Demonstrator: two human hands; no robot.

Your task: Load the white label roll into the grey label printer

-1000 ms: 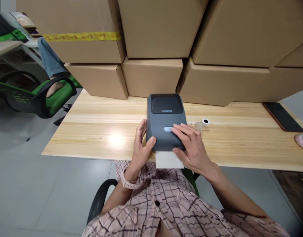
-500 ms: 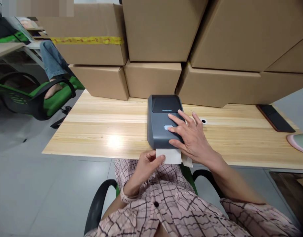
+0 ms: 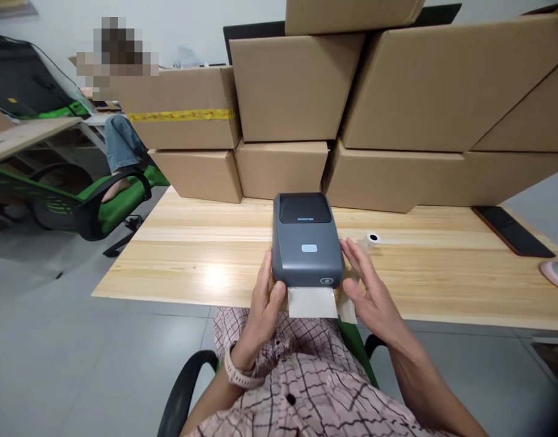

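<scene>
A dark grey label printer [image 3: 309, 243] with a pale button on top stands on the wooden table. From its front edge a blank white label [image 3: 312, 302] sticks out over the table edge. Along the printer's left side rests my left hand [image 3: 264, 303], fingers stretched out and thumb by the front left corner. At the right side is my right hand [image 3: 369, 291], its fingers extended close to the casing and the thumb spread apart. A strip of paper [image 3: 348, 306] hangs under the right thumb. Just beyond that hand lies a small white paper roll [image 3: 373, 238].
Stacked cardboard boxes [image 3: 297, 91] line the back of the table [image 3: 170, 255]. A dark phone [image 3: 510, 230] and part of a pale green and pink object [image 3: 556, 270] lie at the right. On the left, another person sits on a green chair [image 3: 124, 206].
My right hand has moved off the printer's top to its right side. My left hand has left the label and gone to the printer's left side. The view has tilted up.
</scene>
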